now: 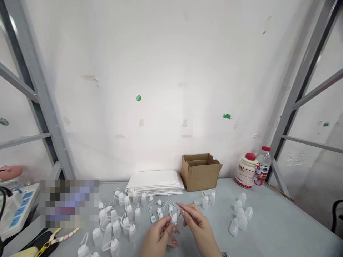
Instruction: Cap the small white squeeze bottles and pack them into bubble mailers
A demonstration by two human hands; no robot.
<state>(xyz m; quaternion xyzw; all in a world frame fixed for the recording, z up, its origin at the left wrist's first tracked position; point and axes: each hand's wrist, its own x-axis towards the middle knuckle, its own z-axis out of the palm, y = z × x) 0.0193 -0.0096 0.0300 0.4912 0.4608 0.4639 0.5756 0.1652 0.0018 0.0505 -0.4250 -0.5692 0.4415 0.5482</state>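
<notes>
My left hand (160, 235) is closed around a small translucent bottle (171, 232) with a white cap (174, 217). The bottle stands about upright, its lower part mostly behind my fingers. Just to its right, my right hand (197, 223) has thumb and forefinger brought together near the cap; what is between them, if anything, is too small to tell. Loose white caps with thin straps (159, 202) lie just beyond my hands. To the left stand several capped bottles (116, 228) with looped straps. Several bottles without visible caps (242, 218) are grouped at the right.
A stack of white sheets or envelopes (152, 181) and an open cardboard box (202, 176) sit against the wall. At the back right are a decorated jug (245, 173) and a red-capped plastic bottle (264, 160). A power strip (24, 205) and beaded strap (66, 236) lie left.
</notes>
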